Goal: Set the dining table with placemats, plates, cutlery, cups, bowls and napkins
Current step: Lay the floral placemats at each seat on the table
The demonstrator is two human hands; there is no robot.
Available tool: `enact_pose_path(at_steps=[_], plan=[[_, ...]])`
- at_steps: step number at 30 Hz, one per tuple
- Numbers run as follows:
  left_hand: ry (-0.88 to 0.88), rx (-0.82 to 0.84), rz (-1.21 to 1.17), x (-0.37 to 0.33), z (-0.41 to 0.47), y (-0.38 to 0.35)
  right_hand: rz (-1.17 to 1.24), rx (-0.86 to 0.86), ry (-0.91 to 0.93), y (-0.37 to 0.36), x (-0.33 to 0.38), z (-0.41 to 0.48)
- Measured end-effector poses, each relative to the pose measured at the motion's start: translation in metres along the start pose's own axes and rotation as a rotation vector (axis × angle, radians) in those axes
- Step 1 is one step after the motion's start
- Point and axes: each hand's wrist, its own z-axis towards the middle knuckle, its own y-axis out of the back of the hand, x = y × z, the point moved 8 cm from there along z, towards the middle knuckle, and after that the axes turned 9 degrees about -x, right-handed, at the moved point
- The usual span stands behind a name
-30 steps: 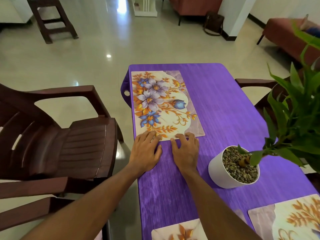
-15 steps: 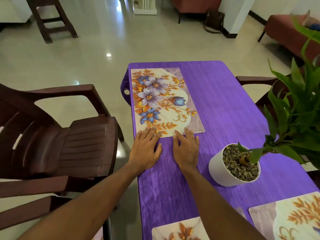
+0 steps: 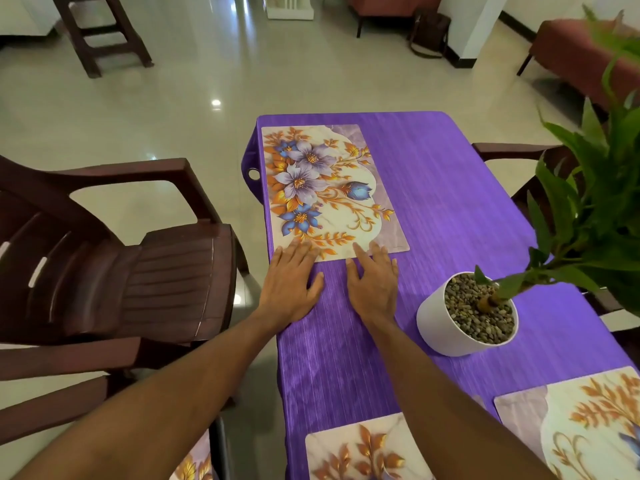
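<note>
A floral placemat (image 3: 332, 188) with purple and blue flowers lies along the far left side of the purple-clothed table (image 3: 450, 188). My left hand (image 3: 292, 282) lies flat on the cloth, its straight fingertips touching the placemat's near left corner. My right hand (image 3: 374, 278) lies flat beside it, fingertips on the placemat's near edge. Two more floral placemats sit at the near end, one at the bottom centre (image 3: 363, 448) and one at the bottom right (image 3: 581, 417). A further placemat (image 3: 194, 465) shows at the bottom left, off the table.
A white pot of pebbles (image 3: 464, 317) with a leafy green plant (image 3: 595, 209) stands right of my hands. A dark brown plastic chair (image 3: 121, 258) stands close to the table's left side. Another chair arm (image 3: 512, 148) shows at the right. A wooden stool (image 3: 100, 32) stands far back.
Both hands have slid slightly back toward me along the placemat's near edge; the fingers now only reach its border. The placemat sits a little straighter along the table's edge.
</note>
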Motion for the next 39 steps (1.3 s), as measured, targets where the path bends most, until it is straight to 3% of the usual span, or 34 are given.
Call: enact_pose_path(at_steps=[6,9,11,14,18,20,23,27,31,34,39], plan=[[0.16,-0.202,-0.303,0.023,-0.056,0.04,0.323,-0.073,-0.063,0.029,0.016,-0.008],[0.28,-0.32,-0.293,0.056,-0.133,0.071,0.507,-0.138,0.001,0.056,0.062,-0.053],[0.394,-0.329,-0.252,0.088,-0.204,0.084,0.619,-0.024,0.015,0.055,0.097,-0.105],[0.672,-0.198,-0.261,0.13,-0.325,0.091,0.776,0.327,-0.052,0.025,0.144,-0.205],[0.82,0.117,-0.132,0.14,-0.477,0.102,0.677,0.682,-0.217,-0.041,0.156,-0.355],[0.916,0.276,-0.098,0.14,-0.549,0.101,0.513,0.811,-0.313,-0.069,0.133,-0.42],[1.008,0.376,-0.051,0.127,-0.622,0.107,0.311,0.791,-0.407,-0.079,0.091,-0.474],[1.02,0.427,0.048,0.091,-0.659,0.117,0.22,0.652,-0.483,-0.066,0.07,-0.479],[1.003,0.325,0.129,0.069,-0.681,0.122,0.099,0.721,-0.521,-0.07,0.061,-0.479],[0.97,0.22,0.172,0.062,-0.681,0.124,0.132,0.738,-0.507,-0.071,0.061,-0.475],[0.996,0.205,0.183,0.063,-0.678,0.125,0.197,0.711,-0.483,-0.061,0.069,-0.467]])
